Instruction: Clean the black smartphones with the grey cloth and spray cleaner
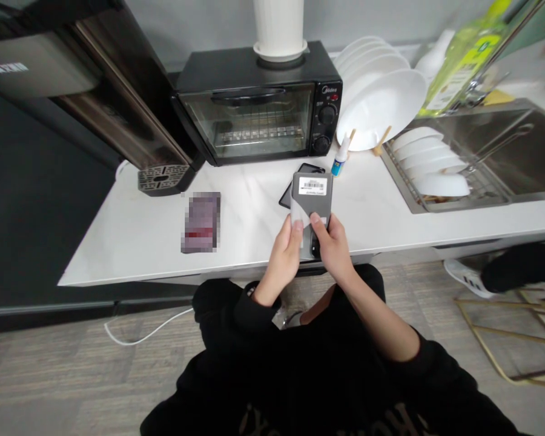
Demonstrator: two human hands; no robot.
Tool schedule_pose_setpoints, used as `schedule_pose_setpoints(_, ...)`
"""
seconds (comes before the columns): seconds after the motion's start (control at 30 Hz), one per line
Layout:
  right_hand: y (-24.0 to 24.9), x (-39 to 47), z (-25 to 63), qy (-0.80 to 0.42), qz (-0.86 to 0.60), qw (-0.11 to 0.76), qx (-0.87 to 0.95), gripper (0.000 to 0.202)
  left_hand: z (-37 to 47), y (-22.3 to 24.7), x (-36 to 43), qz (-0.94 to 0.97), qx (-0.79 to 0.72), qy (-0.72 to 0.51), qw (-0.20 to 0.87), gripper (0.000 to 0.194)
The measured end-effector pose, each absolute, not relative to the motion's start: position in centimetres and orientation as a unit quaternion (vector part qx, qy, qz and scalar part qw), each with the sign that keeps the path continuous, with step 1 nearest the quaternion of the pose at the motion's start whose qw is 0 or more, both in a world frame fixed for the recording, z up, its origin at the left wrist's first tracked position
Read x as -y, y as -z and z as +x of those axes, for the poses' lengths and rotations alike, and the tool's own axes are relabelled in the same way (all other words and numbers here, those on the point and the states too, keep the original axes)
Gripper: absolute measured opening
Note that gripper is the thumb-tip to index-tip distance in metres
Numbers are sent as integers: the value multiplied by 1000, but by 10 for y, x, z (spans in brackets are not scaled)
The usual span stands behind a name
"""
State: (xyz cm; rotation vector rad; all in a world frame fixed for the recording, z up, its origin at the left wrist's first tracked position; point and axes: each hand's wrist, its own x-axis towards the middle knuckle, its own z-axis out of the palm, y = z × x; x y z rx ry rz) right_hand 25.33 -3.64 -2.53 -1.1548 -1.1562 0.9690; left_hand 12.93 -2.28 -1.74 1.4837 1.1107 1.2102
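Over the counter's front edge, a grey smartphone (315, 200) with a white barcode label at its far end is held between both my hands. Its dark camera part shows near the right thumb. My left hand (284, 251) is closed at the phone's near left side, its thumb on a thin whitish sheet (298, 209) that lies over that edge. My right hand (333, 245) grips the near right side, thumb pressed on the back. Partly hidden behind the phone, a dark phone-shaped piece (287, 195) lies on the counter. A small spray bottle (340, 160) stands just beyond.
A black toaster oven (258, 103) stands at the back, a drinks dispenser (163, 175) to its left. A pixelated dark item (202, 222) lies on the white counter (131, 242). White plates (381, 109) stand beside a sink (522, 139) at right. Another person's shoe (470, 277) shows below.
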Motion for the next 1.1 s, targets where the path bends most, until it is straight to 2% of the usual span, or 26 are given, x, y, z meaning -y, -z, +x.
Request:
schedule_pose_setpoints(0.1,28,45,250,-457,-500,518,522,39,125,24,14,573,-455,-498,465,53)
schedule_pose_setpoints(0.17,28,48,247,-454,-503,509,531,38,123,24,9,576,-448,-497,470,51)
schedule_pose_setpoints(0.37,25,30,246,-304,-536,640,460,36,130,18,31,618,-453,-451,458,38)
schedule_pose_setpoints(0.47,28,21,256,-284,-527,630,496,43,121,10,36,691,-481,-404,358,27)
schedule_pose_setpoints(0.57,32,12,280,-315,-468,633,530,68,101,2,29,787,-474,-337,207,21)
schedule_pose_setpoints(0.6,32,9,289,-345,-446,631,533,70,95,1,27,814,-466,-312,152,21)
schedule_pose_setpoints(0.7,31,1,312,-465,-410,581,527,59,82,2,22,867,-434,-244,15,26)
schedule_pose_setpoints(0.77,29,-2,320,-501,-428,540,524,58,77,7,21,883,-417,-215,-26,30)
schedule_pose_setpoints(0.93,26,-6,330,-469,-475,452,592,48,71,15,20,892,-414,-184,-11,33)
schedule_pose_setpoints(1.1,27,-7,337,-462,-448,441,625,48,90,4,14,900,-398,-164,64,47)
